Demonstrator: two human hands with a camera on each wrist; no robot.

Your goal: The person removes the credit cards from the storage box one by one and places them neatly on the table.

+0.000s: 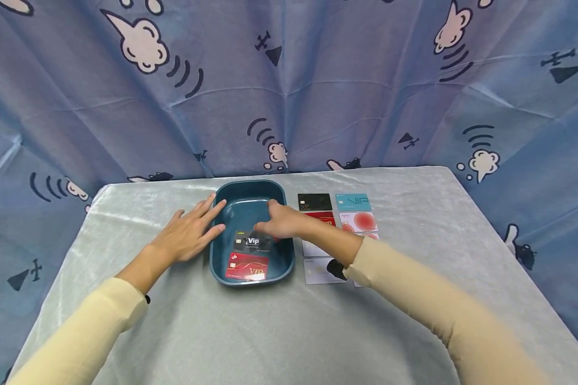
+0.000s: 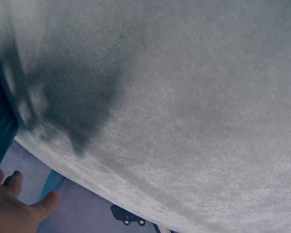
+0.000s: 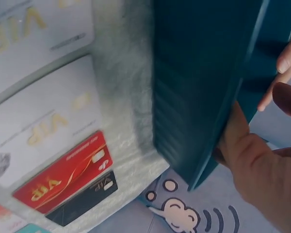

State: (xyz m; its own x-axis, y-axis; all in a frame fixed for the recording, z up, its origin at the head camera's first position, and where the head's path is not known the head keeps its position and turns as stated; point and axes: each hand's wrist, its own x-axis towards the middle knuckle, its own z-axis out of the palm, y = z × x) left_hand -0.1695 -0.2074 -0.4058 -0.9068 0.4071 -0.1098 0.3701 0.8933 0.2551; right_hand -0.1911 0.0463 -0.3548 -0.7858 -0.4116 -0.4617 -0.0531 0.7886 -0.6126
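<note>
A dark teal tray holds a dark grey card marked Vip and, nearer me, a red card. My left hand lies at the tray's left rim, fingers stretched out and spread. In the left wrist view, part of this hand shows at the lower left. Over the right rim, my right hand reaches down into the tray, thumb and index finger apart. A bit of red shows beneath it; I cannot tell whether the hand holds anything. In the right wrist view this hand overlaps the tray's wall.
Right of the tray, cards lie in two columns: a black card, a red card and white cards in one, a teal card and a red-circled card in the other. My right forearm covers some. A patterned blue curtain hangs behind.
</note>
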